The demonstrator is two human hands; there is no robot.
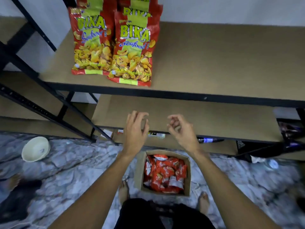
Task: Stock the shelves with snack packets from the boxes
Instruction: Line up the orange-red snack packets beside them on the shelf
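Two rows of red and yellow Bika snack packets (132,52) stand on the upper brown shelf (214,63), at its left part. On the floor below me sits an open cardboard box (140,169) full of small red snack packets (165,174). My left hand (135,131) and my right hand (181,129) hang in the air above the box, in front of the lower shelf (214,119). Both hold nothing, with fingers loosely curled.
A white bowl (35,149) lies on the patterned floor at the left. Black metal shelf posts (33,73) run diagonally at the left. Dark packets (288,129) sit low at the right. My bare feet (123,190) flank the box.
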